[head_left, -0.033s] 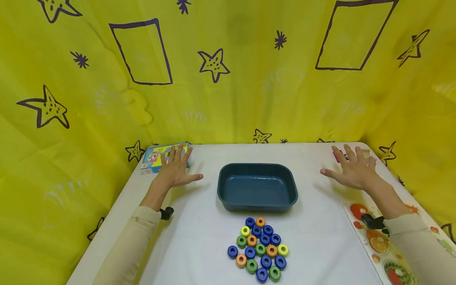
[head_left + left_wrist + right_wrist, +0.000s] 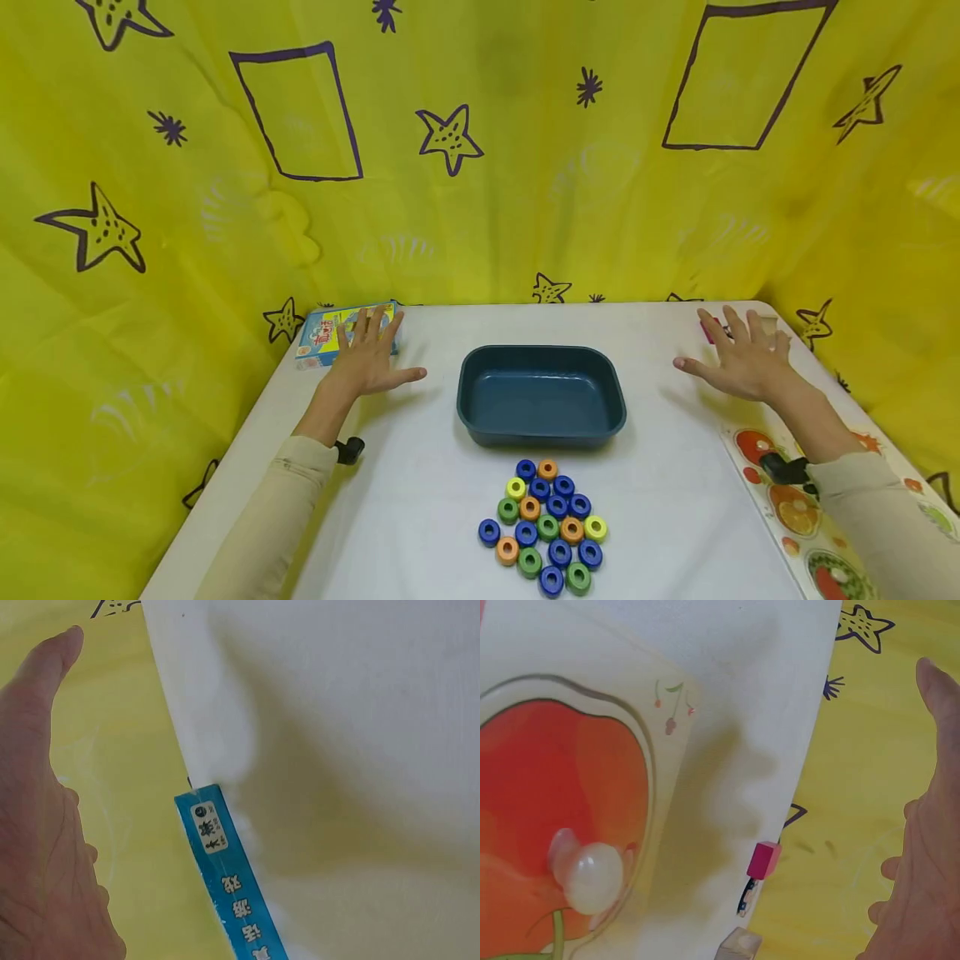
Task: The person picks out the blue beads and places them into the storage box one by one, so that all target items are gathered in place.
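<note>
My left hand [image 2: 367,367] hovers over the table's back left with fingers spread and nothing in it, overlapping a blue and yellow box [image 2: 318,337] in the head view. That box's blue side [image 2: 232,877] shows in the left wrist view. On the other side my right hand [image 2: 742,362] is likewise spread and holds nothing, above the back right. A dark blue rectangular tub [image 2: 540,437] stands between the hands, its inside bare. In front of it lies a loose cluster of ring-shaped beads, blue, orange, green and yellow, such as a green bead [image 2: 548,527] and a yellow bead [image 2: 596,527].
A fruit-printed board [image 2: 772,521] lies along the right edge under my right forearm. Near the back right corner are a pink block [image 2: 763,859] and a pale wooden block [image 2: 739,945]. Yellow patterned cloth [image 2: 510,217] hangs behind and beside the white table [image 2: 405,517].
</note>
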A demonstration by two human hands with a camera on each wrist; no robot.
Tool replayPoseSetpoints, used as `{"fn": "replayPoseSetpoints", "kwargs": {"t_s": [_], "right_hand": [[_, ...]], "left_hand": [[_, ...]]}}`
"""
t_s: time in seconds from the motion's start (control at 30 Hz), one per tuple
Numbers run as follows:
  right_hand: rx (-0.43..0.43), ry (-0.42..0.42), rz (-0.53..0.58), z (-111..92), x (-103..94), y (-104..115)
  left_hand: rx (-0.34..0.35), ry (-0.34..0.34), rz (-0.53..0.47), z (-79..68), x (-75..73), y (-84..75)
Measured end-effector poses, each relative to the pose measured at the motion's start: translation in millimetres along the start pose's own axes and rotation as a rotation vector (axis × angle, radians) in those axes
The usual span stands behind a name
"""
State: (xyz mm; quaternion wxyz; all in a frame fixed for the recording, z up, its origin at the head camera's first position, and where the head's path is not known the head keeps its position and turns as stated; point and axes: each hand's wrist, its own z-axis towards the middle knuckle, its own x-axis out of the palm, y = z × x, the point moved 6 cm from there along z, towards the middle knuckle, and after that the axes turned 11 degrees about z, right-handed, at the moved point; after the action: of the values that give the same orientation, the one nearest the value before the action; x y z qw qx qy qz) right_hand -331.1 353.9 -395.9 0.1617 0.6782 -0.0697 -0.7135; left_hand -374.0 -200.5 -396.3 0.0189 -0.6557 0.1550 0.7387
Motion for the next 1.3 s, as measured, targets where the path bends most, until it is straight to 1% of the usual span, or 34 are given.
{"fn": "replayPoseSetpoints", "kwargs": {"t_s": [0.2, 0.3, 0.37, 0.4, 0.47, 0.53, 0.57, 0.63, 0.7, 0.77, 0.8, 0.87, 0.93, 1.03, 1.13, 1.23, 1.3], "right_hand": [[-0.002, -0.006, 0.004, -1, 0.2, -2], [-0.018, -0.017, 0.028, -4, -2.2, 2], [-0.052, -0.044, 0.076, -9, -6.1, 12], [-0.072, -0.059, 0.112, -13, -8.7, 19], [-0.122, -0.095, 0.219, -26, -13.8, 36], [-0.166, -0.113, 0.369, -45, -15.6, 55], [-0.195, -0.106, 0.457, -55, -14.7, 65], [-0.255, -0.056, 0.658, -75, -7.8, 85], [-0.294, 0.028, 0.823, -92, 4.4, 104], [-0.320, 0.136, 0.945, -104, 20.9, 122], [-0.316, 0.187, 0.985, -108, 30.2, 129], [-0.283, 0.276, 1.016, -113, 49.2, 140], [-0.250, 0.360, 1.037, -116, 67.1, 149], [-0.216, 0.451, 1.035, -117, 88.5, 155], [-0.229, 0.490, 0.998, -115, 101.6, 157], [-0.248, 0.494, 0.957, -113, 107.7, 158], [-0.261, 0.490, 0.942, -111, 109.1, 159]], "left_hand": [[-0.005, 0.008, -0.005, 1.6, -0.1, 2.4], [-0.012, -0.014, -0.018, 2.0, -1.9, 2.1], [-0.007, -0.047, -0.055, 1.7, -4.9, -0.7], [-0.004, -0.065, -0.098, 0.8, -7.5, -4.0], [0.018, -0.101, -0.231, -2.5, -11.1, -14.7], [0.059, -0.113, -0.416, -8.6, -11.9, -30.5], [0.080, -0.105, -0.524, -12.8, -11.1, -39.7], [0.120, -0.078, -0.716, -21.7, -6.1, -57.3], [0.144, -0.046, -0.866, -30.3, -0.6, -73.2], [0.152, -0.023, -0.964, -36.9, 3.9, -85.8], [0.153, -0.013, -0.992, -39.5, 5.6, -90.9], [0.160, 0.008, -1.032, -43.5, 7.6, -99.9], [0.173, 0.034, -1.049, -46.5, 9.2, -106.6], [0.213, 0.074, -1.061, -51.7, 6.9, -113.5], [0.243, 0.101, -1.070, -60.2, -5.0, -116.8], [0.260, 0.127, -1.068, -67.3, -17.9, -118.1], [0.264, 0.141, -1.057, -69.8, -22.0, -118.2]]}}
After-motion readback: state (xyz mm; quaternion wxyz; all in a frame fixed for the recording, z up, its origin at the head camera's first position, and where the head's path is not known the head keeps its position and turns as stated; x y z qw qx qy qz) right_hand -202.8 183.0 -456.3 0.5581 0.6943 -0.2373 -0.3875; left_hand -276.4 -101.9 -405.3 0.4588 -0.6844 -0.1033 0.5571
